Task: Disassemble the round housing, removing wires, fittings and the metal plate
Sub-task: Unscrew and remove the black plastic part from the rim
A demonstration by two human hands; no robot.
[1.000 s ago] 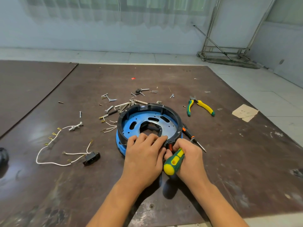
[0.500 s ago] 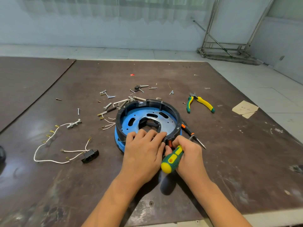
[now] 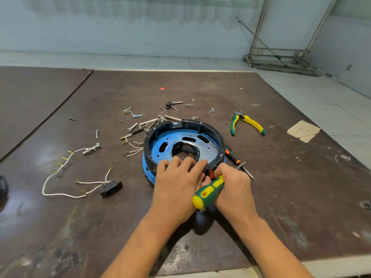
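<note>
The round housing (image 3: 210, 135), black rim over a blue body, lies on the brown board with a blue-tinted metal plate (image 3: 166, 137) inside. My left hand (image 3: 176, 183) rests on its near rim, fingers curled over the edge. My right hand (image 3: 234, 185) grips a green and yellow screwdriver (image 3: 208, 192), its tip hidden at a small orange fitting (image 3: 210, 173) on the near rim. White wires (image 3: 60, 177) with brass terminals and a black socket (image 3: 111, 188) lie to the left.
Loose screws, bolts and metal strips (image 3: 144, 121) lie behind the housing. Yellow and green pliers (image 3: 247, 122) sit at the right, a second orange-banded screwdriver (image 3: 239, 163) beside the housing. A cardboard scrap (image 3: 303, 130) lies far right. A dark object (image 3: 3, 185) shows at the left edge.
Both hands stay at the near rim with the screwdriver held; the view has shifted slightly, and the hands have barely moved.
</note>
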